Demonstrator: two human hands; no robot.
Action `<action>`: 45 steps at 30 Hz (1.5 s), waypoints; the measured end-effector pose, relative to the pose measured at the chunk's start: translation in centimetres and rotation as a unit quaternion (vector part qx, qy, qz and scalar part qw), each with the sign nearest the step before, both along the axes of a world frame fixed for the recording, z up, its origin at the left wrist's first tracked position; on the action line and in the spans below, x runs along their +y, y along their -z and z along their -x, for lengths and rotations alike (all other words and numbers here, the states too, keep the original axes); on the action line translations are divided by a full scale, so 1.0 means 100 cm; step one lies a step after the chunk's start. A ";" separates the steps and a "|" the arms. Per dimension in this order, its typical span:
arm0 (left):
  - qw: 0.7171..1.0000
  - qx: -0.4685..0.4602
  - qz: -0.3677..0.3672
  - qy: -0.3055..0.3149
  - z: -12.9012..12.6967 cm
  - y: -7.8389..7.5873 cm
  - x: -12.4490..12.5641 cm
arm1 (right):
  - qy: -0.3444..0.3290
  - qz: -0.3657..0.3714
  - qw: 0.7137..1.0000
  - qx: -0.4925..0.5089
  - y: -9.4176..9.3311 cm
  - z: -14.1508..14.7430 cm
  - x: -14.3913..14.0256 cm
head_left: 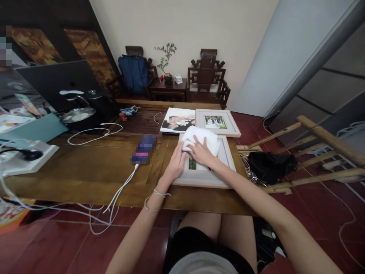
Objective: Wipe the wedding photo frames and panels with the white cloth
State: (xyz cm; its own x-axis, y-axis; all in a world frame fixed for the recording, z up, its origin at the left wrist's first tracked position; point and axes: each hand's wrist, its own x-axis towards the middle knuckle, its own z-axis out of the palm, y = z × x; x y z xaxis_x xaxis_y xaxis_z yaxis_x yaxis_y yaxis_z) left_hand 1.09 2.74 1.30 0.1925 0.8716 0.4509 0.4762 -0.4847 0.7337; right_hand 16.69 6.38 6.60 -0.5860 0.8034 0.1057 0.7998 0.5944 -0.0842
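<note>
a gray shirt (202, 263) and black shorts (185, 241) lay nearest the camera, at the near edge of a wooden counter (94, 167). on that counter, close to its right end, a pale picture frame (203, 182) lay flat, with a folded white cloth (203, 136) over its upper middle, hiding part of the picture inside. the right hand (199, 152) rested on the cloth, some fingers spread apart across it. the left hand (176, 161) lay along the left side of the frame, its fingers straight and close together, reaching the cloth's edge; whether it gripped the rim, one could not tell. just behind lay a second framed photograph (216, 121), and left of it a black-and-white print (178, 121), partly blurred. a phone (144, 149) with white cables (122, 186) at its near end lay left of the hands. farther left stood a pot (78, 115) and a black kettle (100, 101).
</note>
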 end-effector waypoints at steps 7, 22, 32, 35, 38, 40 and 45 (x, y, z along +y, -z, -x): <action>0.998 -0.058 -0.002 -0.033 -0.001 0.000 -0.002 | -0.003 -0.008 1.000 -0.001 0.003 0.022 -0.002; 0.998 -0.054 0.034 -0.022 -0.002 0.005 0.000 | -0.153 0.075 0.984 -0.044 -0.021 -0.019 -0.105; 0.999 0.025 -0.018 -0.026 0.001 0.008 0.004 | -0.052 -0.076 0.990 -0.104 -0.003 -0.017 0.010; 0.999 0.027 -0.021 -0.024 0.002 0.014 0.006 | -0.032 -0.083 0.987 -0.131 -0.008 -0.038 0.021; 0.999 0.024 -0.029 -0.026 0.002 0.016 0.008 | 0.012 -0.080 0.984 -0.156 -0.016 -0.071 0.020; 0.999 0.023 -0.036 -0.030 0.002 0.016 0.009 | 0.044 -0.080 0.980 -0.175 -0.020 -0.095 0.013; 0.998 0.029 -0.051 -0.036 0.001 0.017 0.010 | 0.045 -0.044 0.979 -0.194 -0.026 -0.126 -0.028</action>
State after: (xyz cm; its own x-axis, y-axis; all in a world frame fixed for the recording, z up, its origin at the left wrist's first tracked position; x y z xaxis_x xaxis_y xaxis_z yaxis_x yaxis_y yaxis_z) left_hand 0.96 3.75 -0.44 0.1587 0.8343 0.5280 0.5523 -0.5183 0.6530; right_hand 29.25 3.58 9.21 -0.5233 0.8512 -0.0406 0.8105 0.5119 0.2846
